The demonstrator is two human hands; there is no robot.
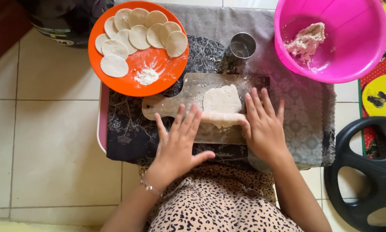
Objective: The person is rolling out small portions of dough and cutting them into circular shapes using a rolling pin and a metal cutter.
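On rolling pin [222, 117]: 2 flat hands.

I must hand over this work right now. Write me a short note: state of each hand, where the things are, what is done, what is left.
Left hand: flat and open, palm on the rolling pin.
Right hand: flat and open on the pin's other end.
The pin lies across a dough piece on the wooden board.
Done: about eleven cut dough rounds lie on the orange plate, beside a little flour.
Left: the piece on the board looks only partly rolled; more dough sits in the pink bowl. A metal cup stands behind the board.
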